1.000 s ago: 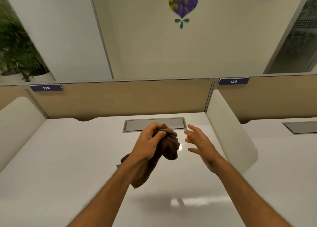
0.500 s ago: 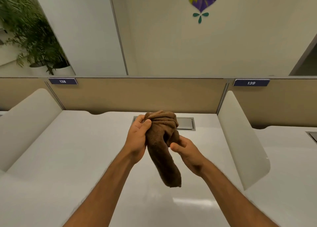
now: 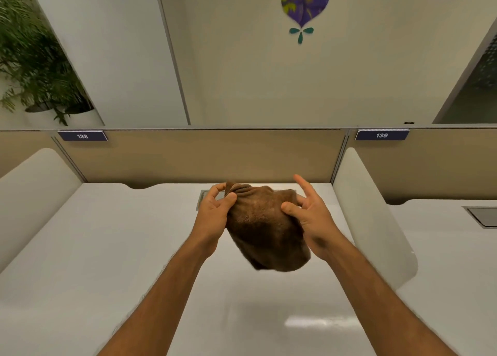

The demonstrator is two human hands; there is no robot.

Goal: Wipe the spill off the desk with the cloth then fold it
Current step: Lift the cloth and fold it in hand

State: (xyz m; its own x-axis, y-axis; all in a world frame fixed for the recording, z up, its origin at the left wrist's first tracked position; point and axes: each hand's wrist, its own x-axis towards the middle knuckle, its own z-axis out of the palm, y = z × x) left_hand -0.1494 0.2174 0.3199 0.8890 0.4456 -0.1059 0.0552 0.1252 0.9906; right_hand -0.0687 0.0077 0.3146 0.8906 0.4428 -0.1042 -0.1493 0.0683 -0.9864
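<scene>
Over on the far left a potted plant (image 3: pixel 35 68) stands behind the partition, with the "138" label (image 3: pixel 82 136) below it, and then the white desk (image 3: pixel 88 248) opens out. Moving in, the left hand (image 3: pixel 215 213) pinches a gathered corner of the brown cloth (image 3: pixel 266 229) between thumb and fingers. The cloth hangs bunched in mid-air above the desk, between both hands. The right hand (image 3: pixel 312 216) presses its thumb into the fabric, while its other fingers are splayed and mostly straight. No spill shows on the surface, so this looks like the folding stage. The next move calls for finding two corners and shaking the bundle flat.
</scene>
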